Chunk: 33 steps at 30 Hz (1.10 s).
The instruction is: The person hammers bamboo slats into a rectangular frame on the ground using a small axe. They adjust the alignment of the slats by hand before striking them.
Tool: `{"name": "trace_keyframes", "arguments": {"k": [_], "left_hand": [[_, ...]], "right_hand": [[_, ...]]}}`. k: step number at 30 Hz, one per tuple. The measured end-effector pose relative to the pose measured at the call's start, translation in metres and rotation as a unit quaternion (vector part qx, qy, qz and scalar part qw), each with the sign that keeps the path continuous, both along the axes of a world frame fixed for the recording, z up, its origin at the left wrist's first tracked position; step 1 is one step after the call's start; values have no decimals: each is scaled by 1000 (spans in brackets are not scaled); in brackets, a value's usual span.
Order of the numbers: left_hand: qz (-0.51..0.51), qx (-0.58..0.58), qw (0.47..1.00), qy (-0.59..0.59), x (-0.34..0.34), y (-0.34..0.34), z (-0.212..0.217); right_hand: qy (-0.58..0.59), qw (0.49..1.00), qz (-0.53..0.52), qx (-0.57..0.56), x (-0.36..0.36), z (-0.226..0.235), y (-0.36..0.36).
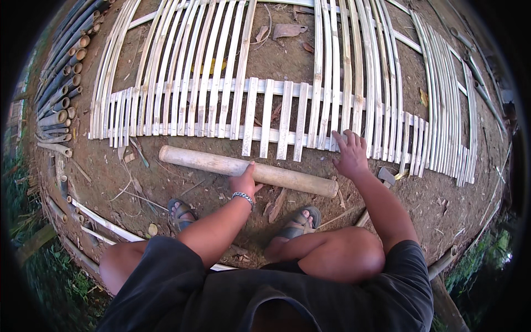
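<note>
A thick, pale bamboo pole (pixel 296 180) lies crosswise on the ground just before my feet. My left hand (pixel 243 181), with a chain bracelet at its wrist, grips the pole near its middle. Beyond it is a lattice of split bamboo slats (pixel 215 110) laid over crosswise strips. My right hand (pixel 352 156) reaches to the lattice's near edge, its fingers spread and touching the slat ends. A few short slats (pixel 285 122) sit in the middle of that edge. Beside my right forearm lies a hatchet (pixel 386 176), its handle partly hidden by my arm and knee.
Cut bamboo poles (pixel 63 91) are stacked at the far left. Another slatted section (pixel 445 105) lies at the right. My sandalled feet (pixel 298 221) stand near the pole. A long white strip (pixel 105 221) runs along the left. Dry leaves (pixel 289 30) and shavings litter the dirt.
</note>
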<state>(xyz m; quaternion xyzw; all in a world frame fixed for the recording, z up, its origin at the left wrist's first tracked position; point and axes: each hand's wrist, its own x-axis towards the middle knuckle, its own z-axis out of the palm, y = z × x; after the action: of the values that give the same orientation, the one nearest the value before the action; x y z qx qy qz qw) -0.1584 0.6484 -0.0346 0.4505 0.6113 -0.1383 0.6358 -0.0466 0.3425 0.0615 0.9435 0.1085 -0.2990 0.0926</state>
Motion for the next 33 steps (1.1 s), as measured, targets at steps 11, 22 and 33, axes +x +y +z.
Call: {"name": "trace_keyframes", "arguments": {"k": [11, 22, 33], "left_hand": [[-8, -49, 999, -18, 5, 16, 23], [-31, -91, 992, -86, 0, 0, 15], [-21, -59, 993, -103, 32, -50, -51]], "right_hand": [[-14, 993, 112, -18, 23, -14, -9], [-62, 993, 95, 32, 14, -9, -14], [-118, 981, 101, 115, 9, -9, -26]]}}
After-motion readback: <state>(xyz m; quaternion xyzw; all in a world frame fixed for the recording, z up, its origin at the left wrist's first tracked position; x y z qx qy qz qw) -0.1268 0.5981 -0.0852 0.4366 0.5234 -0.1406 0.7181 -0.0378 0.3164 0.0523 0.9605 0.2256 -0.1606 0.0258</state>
